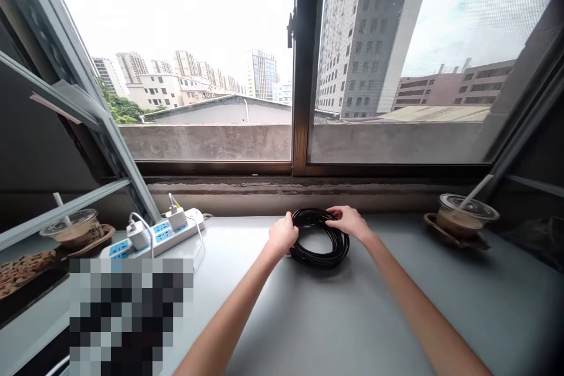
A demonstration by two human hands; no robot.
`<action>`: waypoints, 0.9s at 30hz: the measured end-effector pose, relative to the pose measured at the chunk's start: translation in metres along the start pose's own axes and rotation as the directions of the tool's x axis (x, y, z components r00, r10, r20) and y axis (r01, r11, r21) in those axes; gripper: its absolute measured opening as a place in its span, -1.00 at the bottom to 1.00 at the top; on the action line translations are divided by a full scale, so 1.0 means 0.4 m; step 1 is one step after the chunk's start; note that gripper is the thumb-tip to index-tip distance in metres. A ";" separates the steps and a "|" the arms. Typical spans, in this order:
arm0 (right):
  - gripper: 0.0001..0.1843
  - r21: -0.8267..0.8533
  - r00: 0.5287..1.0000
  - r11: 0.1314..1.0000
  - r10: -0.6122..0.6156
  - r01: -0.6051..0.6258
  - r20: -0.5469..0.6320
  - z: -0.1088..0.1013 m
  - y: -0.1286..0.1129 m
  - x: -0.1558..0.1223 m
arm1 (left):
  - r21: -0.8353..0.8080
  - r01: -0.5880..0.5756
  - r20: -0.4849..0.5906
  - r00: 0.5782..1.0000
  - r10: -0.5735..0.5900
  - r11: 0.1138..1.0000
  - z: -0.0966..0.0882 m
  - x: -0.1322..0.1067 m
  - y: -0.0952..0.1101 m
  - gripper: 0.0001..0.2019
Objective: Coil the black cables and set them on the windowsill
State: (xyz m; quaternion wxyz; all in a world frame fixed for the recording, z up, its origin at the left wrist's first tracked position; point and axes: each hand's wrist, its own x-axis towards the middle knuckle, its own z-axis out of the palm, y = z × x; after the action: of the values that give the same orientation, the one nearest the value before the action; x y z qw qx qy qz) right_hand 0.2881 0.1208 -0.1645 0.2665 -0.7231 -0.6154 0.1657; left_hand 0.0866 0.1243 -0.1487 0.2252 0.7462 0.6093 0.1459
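Observation:
A coil of black cable (324,259) rests on the grey-white table, wound in several loops into a ring. My left hand (283,235) is closed around the ring's left side, and a small pale bit shows just under it. On the upper right side, my right hand (349,222) grips the loops between thumb and fingers. The table surface shows through the middle of the coil. My left fingertips are partly hidden behind the hand.
A white power strip (194,222) with chargers plugged in lies to the left, near a metal frame (118,147). Lidded drink cups stand at the far left (81,229) and right (462,217). Behind the table is a window (301,70). A blurred patch covers the lower left.

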 end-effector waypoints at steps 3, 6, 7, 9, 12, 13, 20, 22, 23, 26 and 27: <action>-0.64 -0.035 1.000 0.999 -0.001 0.000 -0.031 0.005 -0.002 -0.006 | 0.101 0.004 -0.084 0.996 0.005 0.995 0.000 -0.013 0.014 -0.70; -0.64 -0.057 0.998 0.998 -0.021 0.018 -0.055 0.003 -0.005 -0.010 | 0.145 -0.016 -0.152 0.988 0.038 0.989 -0.006 -0.026 0.029 -0.67; -0.63 -0.064 0.997 0.997 -0.034 0.030 -0.065 0.000 -0.008 -0.012 | 0.151 -0.038 -0.179 0.982 0.065 0.988 -0.010 -0.033 0.036 -0.66; -0.57 -0.071 0.993 0.996 -0.067 0.060 -0.093 -0.011 -0.015 -0.019 | 0.160 -0.116 -0.227 0.962 0.151 0.980 -0.021 -0.051 0.057 -0.66; -0.53 -0.040 0.983 0.992 -0.122 0.118 -0.134 -0.030 -0.013 -0.037 | 0.156 -0.298 -0.251 0.910 0.329 0.942 -0.028 -0.091 0.102 -0.71; -0.53 -0.016 0.980 0.991 -0.137 0.136 -0.146 -0.033 -0.004 -0.046 | 0.153 -0.371 -0.247 0.883 0.398 0.916 -0.020 -0.108 0.118 -0.74; -0.55 0.118 0.974 0.992 -0.027 0.054 -0.224 0.040 0.153 -0.115 | 0.195 -0.828 0.391 0.557 0.733 0.526 0.196 -0.220 0.141 -0.86; -0.56 0.100 0.982 0.994 -0.034 0.053 -0.188 0.062 0.178 -0.120 | 0.217 -0.868 0.466 0.495 0.734 0.447 0.250 -0.223 0.122 -0.84; -0.57 0.080 0.987 0.995 -0.042 0.055 -0.155 0.068 0.185 -0.120 | 0.214 -0.869 0.460 0.492 0.739 0.445 0.267 -0.220 0.114 -0.84; -0.62 0.009 0.996 0.999 -0.047 0.048 -0.077 0.073 0.190 -0.119 | 0.206 -0.844 0.400 0.535 0.744 0.495 0.289 -0.204 0.100 -0.85; -0.63 -0.007 0.997 0.999 -0.051 0.051 -0.058 0.072 0.190 -0.119 | 0.202 -0.837 0.388 0.545 0.743 0.509 0.292 -0.199 0.098 -0.86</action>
State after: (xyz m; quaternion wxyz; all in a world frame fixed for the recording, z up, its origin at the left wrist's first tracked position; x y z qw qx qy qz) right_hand 0.3237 0.0719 -0.2367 0.2864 -0.7125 -0.6259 0.1362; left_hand 0.1599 0.0219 -0.2241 0.0652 0.9815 0.1790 0.0213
